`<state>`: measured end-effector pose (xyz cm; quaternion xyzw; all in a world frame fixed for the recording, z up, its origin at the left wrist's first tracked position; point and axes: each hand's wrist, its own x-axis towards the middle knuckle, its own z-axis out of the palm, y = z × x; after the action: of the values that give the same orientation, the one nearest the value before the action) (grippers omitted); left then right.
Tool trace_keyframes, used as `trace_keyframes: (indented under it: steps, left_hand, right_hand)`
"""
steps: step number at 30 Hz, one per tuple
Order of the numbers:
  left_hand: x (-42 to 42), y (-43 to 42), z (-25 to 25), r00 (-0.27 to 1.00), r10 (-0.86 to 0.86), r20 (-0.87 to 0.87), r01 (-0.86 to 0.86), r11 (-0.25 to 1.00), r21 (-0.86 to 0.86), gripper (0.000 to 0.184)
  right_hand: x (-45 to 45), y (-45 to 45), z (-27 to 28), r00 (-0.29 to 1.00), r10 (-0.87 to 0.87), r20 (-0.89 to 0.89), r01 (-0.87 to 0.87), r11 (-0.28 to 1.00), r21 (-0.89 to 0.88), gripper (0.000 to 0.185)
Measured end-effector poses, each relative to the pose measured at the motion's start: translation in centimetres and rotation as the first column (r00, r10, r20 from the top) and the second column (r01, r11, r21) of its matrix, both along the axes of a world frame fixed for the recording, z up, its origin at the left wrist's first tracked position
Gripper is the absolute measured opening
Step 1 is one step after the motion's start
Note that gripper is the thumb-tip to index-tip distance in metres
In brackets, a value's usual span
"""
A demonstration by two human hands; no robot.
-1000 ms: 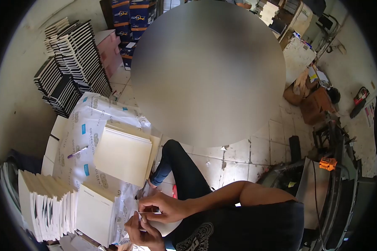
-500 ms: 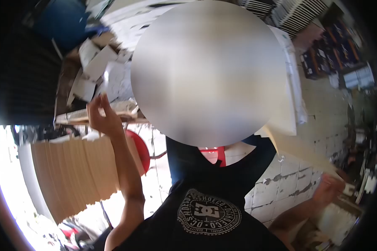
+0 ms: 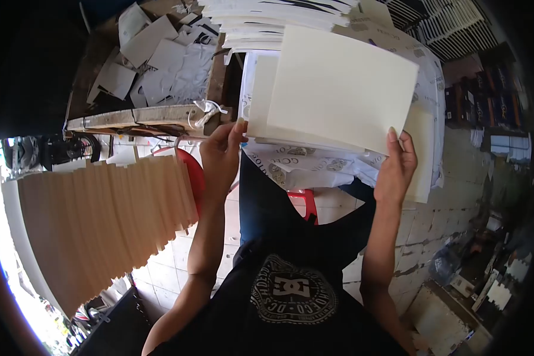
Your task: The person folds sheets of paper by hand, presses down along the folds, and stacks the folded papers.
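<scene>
Right fingers (image 3: 407,148) swung inward, holding cream sheet (image 3: 344,89); wooden bin (image 3: 154,118) contains scraps (image 3: 171,62).

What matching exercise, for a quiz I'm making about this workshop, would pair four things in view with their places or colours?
Column one
1. Cream sheet
2. Paper scraps
3. Tan stack
4. Shirt

Column two
A. Black, with a pale round print
B. Under the thumb of the right hand
C. In the picture's lower left
D. Inside the wooden bin

Right pairs: 1-B, 2-D, 3-C, 4-A
</scene>
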<state>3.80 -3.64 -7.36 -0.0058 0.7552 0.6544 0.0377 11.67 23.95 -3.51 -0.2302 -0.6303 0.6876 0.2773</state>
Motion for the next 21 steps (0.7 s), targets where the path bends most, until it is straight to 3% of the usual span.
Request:
trace_keyframes:
  steps: [2, 7, 11, 14, 21]
  left_hand:
    - [0.6, -0.3, -1.1, 0.997, 0.018, -0.080, -0.018, 1.000, 0.007, 0.027]
    - [0.6, -1.0, -0.9, 0.999, -0.011, -0.052, 0.012, 0.999, 0.033, 0.027]
    - [0.5, -1.1, -0.6, 0.999, -0.021, -0.034, 0.021, 1.000, 0.008, 0.022]
    - [0.4, -0.9, -1.0, 0.974, -0.048, -0.222, 0.031, 0.996, -0.079, 0.016]
    - [-0.6, -1.4, -1.6, 0.938, -0.112, -0.327, 0.053, 0.981, -0.185, 0.019]
  right_hand:
    - [-0.6, -0.9, -1.4, 1.000, 0.004, 0.004, -0.004, 0.999, -0.041, 0.013]
    - [-1.0, -1.9, -3.5, 0.991, 0.046, 0.126, -0.053, 0.997, 0.050, 0.013]
    - [-1.0, -2.0, -4.0, 0.991, 0.052, 0.125, -0.056, 0.998, 0.034, 0.014]
    - [-1.1, -2.3, -4.0, 0.991, 0.038, 0.132, -0.045, 0.998, 0.044, 0.015]
    - [-1.1, -2.4, -3.9, 0.988, 0.060, 0.139, -0.070, 0.996, 0.063, 0.017]
